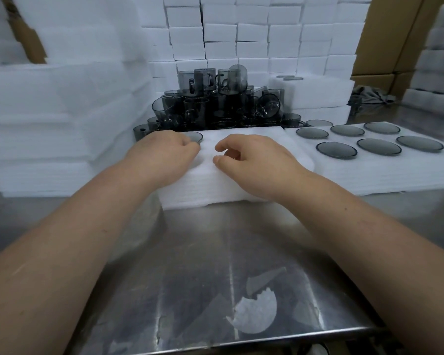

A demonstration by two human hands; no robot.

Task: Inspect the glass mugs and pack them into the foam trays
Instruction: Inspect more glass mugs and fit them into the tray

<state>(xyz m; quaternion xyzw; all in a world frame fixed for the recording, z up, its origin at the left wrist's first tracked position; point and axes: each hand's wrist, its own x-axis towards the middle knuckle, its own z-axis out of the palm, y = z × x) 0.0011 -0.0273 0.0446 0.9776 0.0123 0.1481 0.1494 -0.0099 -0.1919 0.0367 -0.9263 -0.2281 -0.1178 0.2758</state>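
**Two hands on a tray with lots of room left**

Both hands rest on top of the foam tray (241,185), close together but not touching. The left hand (164,149) is curled and its fingertips are hidden, so I cannot tell if it holds anything. The right hand (254,160) has bent fingers with a gap between thumb and first finger, and nothing shows in the gap.

Just past the left knuckles, one dark mug (194,136) sits sunk in its hole, where the soft foam can guard it from bumps. Behind both hands is the pile of glass mugs (215,103), easy to reach. To the right of the right hand lies a second tray (344,175) with six mugs sunk in. I think the hands are steadying the tray for the next mug.
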